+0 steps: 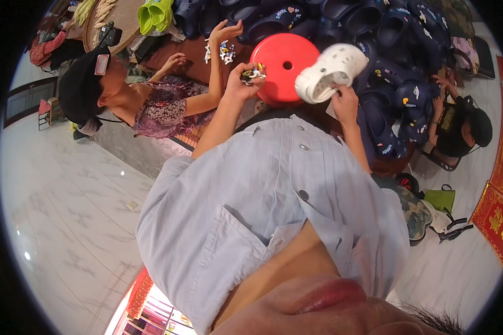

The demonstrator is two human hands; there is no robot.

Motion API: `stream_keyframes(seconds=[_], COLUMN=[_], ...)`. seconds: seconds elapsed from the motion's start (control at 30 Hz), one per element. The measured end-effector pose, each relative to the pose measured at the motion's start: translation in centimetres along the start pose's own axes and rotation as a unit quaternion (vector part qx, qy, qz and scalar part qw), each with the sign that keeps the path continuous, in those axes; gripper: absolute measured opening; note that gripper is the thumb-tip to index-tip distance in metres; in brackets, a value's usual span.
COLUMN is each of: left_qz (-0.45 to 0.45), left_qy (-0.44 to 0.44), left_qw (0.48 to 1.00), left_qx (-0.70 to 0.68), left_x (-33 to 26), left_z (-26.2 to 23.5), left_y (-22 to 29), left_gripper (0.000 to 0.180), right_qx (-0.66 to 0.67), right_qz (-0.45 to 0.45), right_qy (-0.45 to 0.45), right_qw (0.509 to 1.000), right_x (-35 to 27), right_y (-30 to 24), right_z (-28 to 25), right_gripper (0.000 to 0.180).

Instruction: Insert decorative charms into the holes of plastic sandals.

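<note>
A white clog (336,66) with holes in its upper is held up by my right hand (345,103), whose fingers grip its edge. Several small charms (253,75) in black, yellow and white lie in my left hand (241,84), its fingers curled round them. Between my hands is a red round stool top (274,53) with a hole in its middle. The clog overlaps the stool's right edge in the view, and I cannot tell whether they touch.
Navy clogs (363,22), many bearing charms, are heaped beyond and to the right. Lime-green clogs (155,15) sit at the far left. A co-worker in a black cap (75,84) reaches over loose charms (227,54) on my left. Another person (455,125) is at the right.
</note>
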State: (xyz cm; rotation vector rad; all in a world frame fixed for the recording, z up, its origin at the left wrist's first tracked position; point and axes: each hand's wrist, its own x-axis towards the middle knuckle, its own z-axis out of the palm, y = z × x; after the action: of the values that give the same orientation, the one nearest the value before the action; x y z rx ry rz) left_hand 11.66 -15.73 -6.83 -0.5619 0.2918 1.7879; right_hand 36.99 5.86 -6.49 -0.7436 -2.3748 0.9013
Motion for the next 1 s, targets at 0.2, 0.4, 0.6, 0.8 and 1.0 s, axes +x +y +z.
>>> stream_keyframes(seconds=[0.2, 0.4, 0.6, 0.8, 1.0], left_qz=[-0.02, 0.013, 0.002, -0.004, -0.114], left_qy=[-0.002, -0.008, 0.028, 0.033, -0.024], left_qw=[1.0, 0.996, 0.993, 0.996, 0.985], left_qx=[0.018, 0.089, 0.114, 0.085, 0.126], left_x=[-0.4, -0.5, -0.1, -1.9, 1.0], left_z=[0.4, 0.6, 0.7, 5.1, 9.7], left_y=[0.7, 0.5, 1.7, 1.3, -3.0], left_gripper=[0.019, 0.023, 0.019, 0.015, 0.014], right_qx=[0.018, 0.141, -0.162, -0.108, 0.051], right_qz=[-0.057, -0.084, 0.254, 0.562, 0.632], right_qy=[-0.086, -0.131, 0.212, 0.111, -0.086], right_qw=[0.994, 0.978, 0.93, 0.813, 0.768], right_x=[3.0, 3.0, -10.2, -32.4, -40.1], right_y=[-2.5, -3.5, 8.9, 22.7, 19.5], right_z=[4.7, 4.0, 1.0, 11.2, 14.0], right_gripper=[0.022, 0.048, 0.048, 0.035, 0.031])
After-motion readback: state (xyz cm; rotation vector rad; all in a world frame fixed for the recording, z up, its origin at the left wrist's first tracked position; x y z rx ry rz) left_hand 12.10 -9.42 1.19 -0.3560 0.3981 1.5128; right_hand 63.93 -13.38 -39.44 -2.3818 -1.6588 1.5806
